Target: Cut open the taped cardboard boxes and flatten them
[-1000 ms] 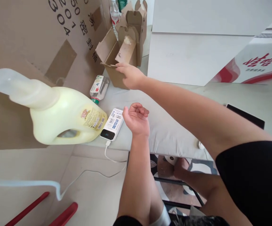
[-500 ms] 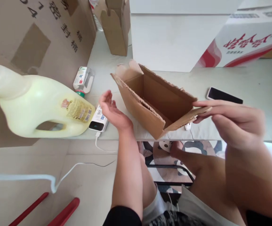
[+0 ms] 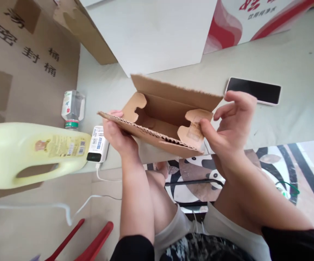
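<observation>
A small brown cardboard box (image 3: pixel 170 116) stands tilted before me with its top open. Both notched end flaps lean inward over the opening, while the long flaps stand outward with rough edges. My left hand (image 3: pixel 119 137) grips the left end, thumb and fingers around the corner of the near long flap. At the other end, the thumb of my right hand (image 3: pixel 233 123) presses on the right end flap, which carries a strip of clear tape. The other fingers of that hand are spread apart, close to the box's far right corner. The bottom of the box is hidden.
A pale yellow jug (image 3: pixel 37 152) lies at left beside a power bank (image 3: pixel 97 145) with a white cable. Behind it are a clear bottle (image 3: pixel 74 108) and a large carton (image 3: pixel 37 76). A phone (image 3: pixel 255 90) lies right; a white box (image 3: pixel 157 36) stands behind.
My left hand has come onto the box's left end and closed on it. The end flaps now lean inward. My right hand has gone from pinching the right flap to pressing it with its thumb.
</observation>
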Available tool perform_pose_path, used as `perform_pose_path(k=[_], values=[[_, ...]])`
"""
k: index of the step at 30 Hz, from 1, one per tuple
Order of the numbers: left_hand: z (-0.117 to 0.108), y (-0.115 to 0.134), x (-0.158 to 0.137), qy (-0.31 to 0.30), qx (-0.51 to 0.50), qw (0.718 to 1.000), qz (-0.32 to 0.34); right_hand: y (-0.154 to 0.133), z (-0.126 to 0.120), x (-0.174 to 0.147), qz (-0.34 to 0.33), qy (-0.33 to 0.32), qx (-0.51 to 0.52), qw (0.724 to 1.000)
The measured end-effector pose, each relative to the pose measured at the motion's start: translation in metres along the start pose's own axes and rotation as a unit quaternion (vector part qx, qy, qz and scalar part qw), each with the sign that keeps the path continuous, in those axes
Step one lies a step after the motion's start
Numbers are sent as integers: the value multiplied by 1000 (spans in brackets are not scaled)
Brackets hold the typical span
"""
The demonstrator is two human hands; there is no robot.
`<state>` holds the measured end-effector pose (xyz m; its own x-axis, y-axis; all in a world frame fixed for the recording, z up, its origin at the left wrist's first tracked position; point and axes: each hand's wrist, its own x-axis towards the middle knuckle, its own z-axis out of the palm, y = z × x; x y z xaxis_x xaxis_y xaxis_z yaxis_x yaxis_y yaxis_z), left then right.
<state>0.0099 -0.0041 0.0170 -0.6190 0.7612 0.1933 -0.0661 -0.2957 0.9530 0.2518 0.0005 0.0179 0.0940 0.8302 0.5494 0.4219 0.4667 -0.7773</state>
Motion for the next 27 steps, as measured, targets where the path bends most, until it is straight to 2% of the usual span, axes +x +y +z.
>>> perform_pose_path(k=[1,2,3,5,7,10,14,23,27], values=[[4,-2,0,21,18,998,53,3,-1,0,3,5,-10,1000],[9,-4,0,43,32,993,107,5,-3,0,6,-9,-11,1000],[14,-7,0,53,40,989,135,7,-4,-1,9,-37,-1,999],[20,-10,-2,39,36,990,127,11,-8,-5,3,-103,40,994],[23,-13,-4,26,21,993,110,14,-9,-10,-3,-135,92,987],[20,-16,-5,17,39,993,107,20,-5,-18,10,-125,166,978],[7,-23,0,-4,125,983,133,26,3,-22,5,-100,211,972],[-1,-20,4,-57,189,969,148,24,2,-20,-28,-103,195,975],[-3,-17,5,-64,193,967,152,23,2,-19,-20,-107,186,976]])
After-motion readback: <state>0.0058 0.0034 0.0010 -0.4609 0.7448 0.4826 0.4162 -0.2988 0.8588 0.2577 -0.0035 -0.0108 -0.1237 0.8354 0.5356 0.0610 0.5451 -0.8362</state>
